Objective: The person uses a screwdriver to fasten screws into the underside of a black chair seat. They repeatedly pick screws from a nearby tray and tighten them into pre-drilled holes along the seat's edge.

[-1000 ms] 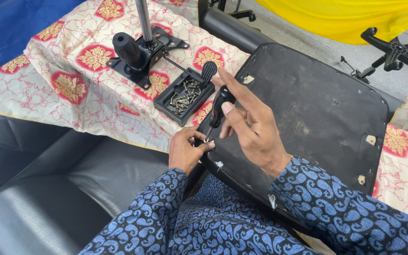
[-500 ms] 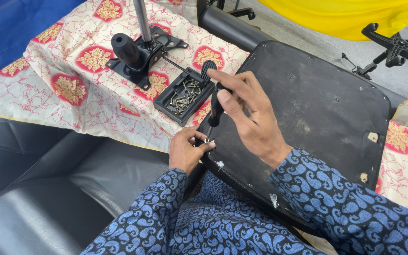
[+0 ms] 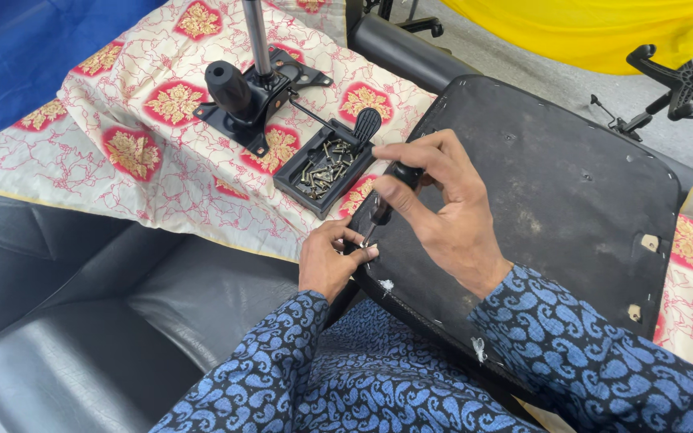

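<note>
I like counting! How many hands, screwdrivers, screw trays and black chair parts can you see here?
Hands: 2, the left hand and the right hand
Screwdrivers: 1, the screwdriver
Screw trays: 1, the black tray; its screws are too jumbled to count
Black chair parts: 3, the seat panel, the tilt mechanism, the star base
Total: 7

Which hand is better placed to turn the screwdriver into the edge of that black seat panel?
The right hand: it already grips the screwdriver by its handle, tip down at the seat panel edge. The left hand pinches at the tip, steadying it there.
</note>
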